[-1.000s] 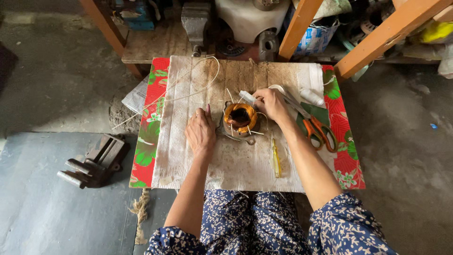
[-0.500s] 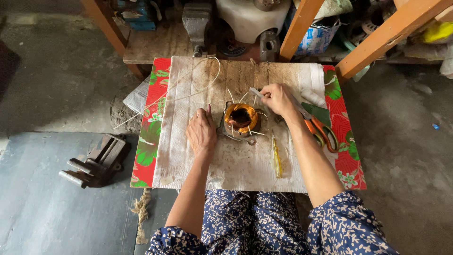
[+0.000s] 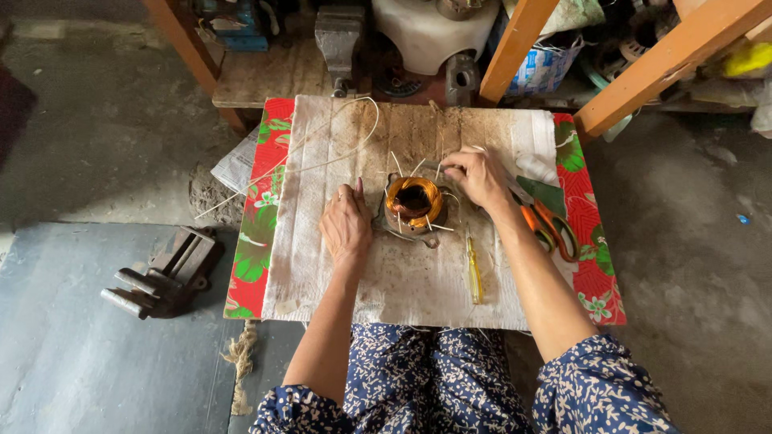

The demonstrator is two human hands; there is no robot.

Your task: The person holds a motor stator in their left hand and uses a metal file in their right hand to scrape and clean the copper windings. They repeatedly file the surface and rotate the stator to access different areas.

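A round motor stator (image 3: 414, 206) with copper wire coils sits on a dirty white cloth (image 3: 338, 265). Thin pale strips stick out of it. My left hand (image 3: 346, 225) rests flat on the cloth, its fingers against the stator's left side. My right hand (image 3: 476, 175) is at the stator's upper right edge, fingers pinched on one of the thin strips.
Orange-handled scissors (image 3: 547, 227) and a yellow screwdriver (image 3: 474, 273) lie right of the stator. A loose pale cord (image 3: 322, 153) loops across the cloth's upper left. A small metal vise (image 3: 165, 273) stands on the floor at left. Wooden legs and clutter fill the back.
My right hand has moved in from the right toward the stator's upper edge. The left hand has stayed against the stator.
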